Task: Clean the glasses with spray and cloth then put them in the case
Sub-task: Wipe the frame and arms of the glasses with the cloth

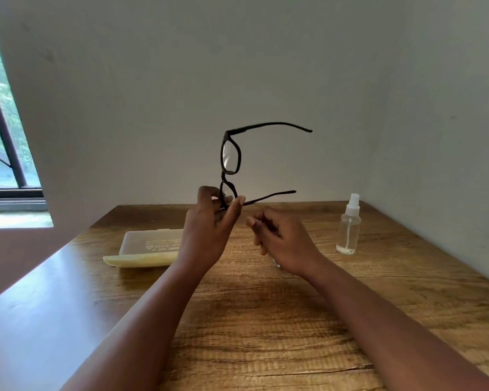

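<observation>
Black-framed glasses (231, 156) stand on end in the air above the table, both temples unfolded and pointing right. My left hand (209, 230) pinches the lower lens rim between thumb and fingers. My right hand (283, 241) hovers just right of it, fingers loosely curled, holding nothing that I can make out. A clear spray bottle (348, 225) with a white nozzle stands upright at the right. The pale translucent case (147, 248) lies open on the left, partly behind my left wrist. A small bit of something pale shows under my right wrist; I cannot tell what it is.
The wooden table (266, 320) sits in a corner, with a white wall behind and another along its right edge. A barred window (0, 122) is at the far left.
</observation>
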